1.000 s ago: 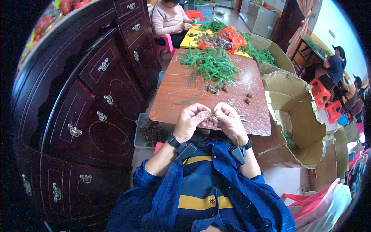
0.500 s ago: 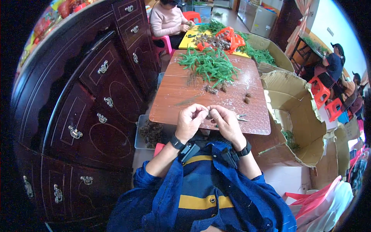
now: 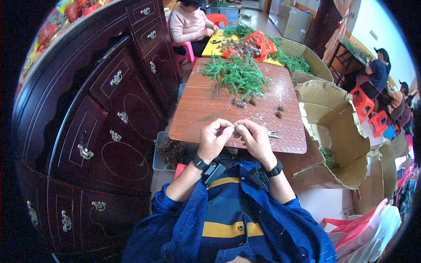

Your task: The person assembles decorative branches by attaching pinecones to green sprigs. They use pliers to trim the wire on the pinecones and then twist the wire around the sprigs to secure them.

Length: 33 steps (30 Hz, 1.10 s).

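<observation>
Both of my hands meet over the near edge of a brown wooden table (image 3: 188,125). My left hand (image 3: 214,139) is closed, its thumb and forefinger pinched together. Close beside it, my right hand (image 3: 254,139) is closed in a pinch too, fingertips nearly touching the left ones. Whatever small thing they hold is mostly covered by the fingers, and I cannot make it out. A pair of pliers (image 3: 274,134) lies just right of my right hand. Farther in are small brown pine cones (image 3: 279,114) and a dark-and-white cone cluster (image 3: 238,103). Behind them spreads a pile of green needle sprigs (image 3: 237,74).
Beyond, a person in pink (image 3: 188,26) sits at a yellow board (image 3: 213,46) with cones and a red bag (image 3: 263,46). A large open cardboard box (image 3: 335,131) stands right, a dark cabinet (image 3: 101,118) left. Below the table's left edge sits a plastic bin (image 3: 159,163).
My hands stay almost in place, still pinched together. The fingers have shifted slightly, and the dark bit that showed between the fingertips is now more covered.
</observation>
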Motion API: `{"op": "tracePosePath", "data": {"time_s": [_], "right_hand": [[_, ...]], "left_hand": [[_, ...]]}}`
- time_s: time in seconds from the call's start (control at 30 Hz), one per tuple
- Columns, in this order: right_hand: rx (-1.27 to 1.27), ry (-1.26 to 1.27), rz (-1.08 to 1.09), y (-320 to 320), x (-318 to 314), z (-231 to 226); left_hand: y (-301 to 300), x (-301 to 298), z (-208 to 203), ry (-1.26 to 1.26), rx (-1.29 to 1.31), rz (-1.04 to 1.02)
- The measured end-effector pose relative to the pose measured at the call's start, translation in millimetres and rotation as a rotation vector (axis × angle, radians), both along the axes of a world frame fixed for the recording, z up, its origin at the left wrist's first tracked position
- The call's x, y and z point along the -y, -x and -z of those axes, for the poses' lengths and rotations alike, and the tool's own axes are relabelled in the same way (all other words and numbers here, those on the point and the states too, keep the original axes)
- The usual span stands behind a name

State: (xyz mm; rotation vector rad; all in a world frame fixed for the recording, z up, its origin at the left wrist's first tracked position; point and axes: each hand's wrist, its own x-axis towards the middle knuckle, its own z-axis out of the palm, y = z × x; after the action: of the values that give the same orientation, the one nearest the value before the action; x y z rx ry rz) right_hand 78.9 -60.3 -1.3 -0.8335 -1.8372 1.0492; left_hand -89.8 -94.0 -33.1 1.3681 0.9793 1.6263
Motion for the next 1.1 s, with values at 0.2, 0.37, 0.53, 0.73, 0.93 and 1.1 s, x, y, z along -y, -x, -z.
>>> {"op": "tracePosePath", "data": {"time_s": [0.2,0.37,0.53,0.73,0.93,1.1], "right_hand": [[-0.196,0.258,-0.132,-2.9,-6.7,4.1],[-0.262,0.309,-0.124,-1.4,-4.9,2.5],[-0.274,0.301,-0.125,-1.8,-4.2,3.2],[-0.148,0.251,-0.163,-10.5,-7.8,5.0],[-0.029,0.151,-0.203,-11.9,-6.1,-3.5],[-0.017,0.130,-0.264,-12.4,-4.0,-7.7]], "left_hand": [[0.9,-4.9,4.9,0.045,0.164,0.080],[2.6,-4.0,3.8,0.027,0.106,0.080],[2.1,-4.2,5.9,0.044,0.132,0.092],[5.0,-6.3,6.5,0.075,0.228,0.146],[12.0,-6.1,-0.1,0.065,0.126,0.142],[19.7,-0.5,-16.1,0.072,0.005,0.189]]}}
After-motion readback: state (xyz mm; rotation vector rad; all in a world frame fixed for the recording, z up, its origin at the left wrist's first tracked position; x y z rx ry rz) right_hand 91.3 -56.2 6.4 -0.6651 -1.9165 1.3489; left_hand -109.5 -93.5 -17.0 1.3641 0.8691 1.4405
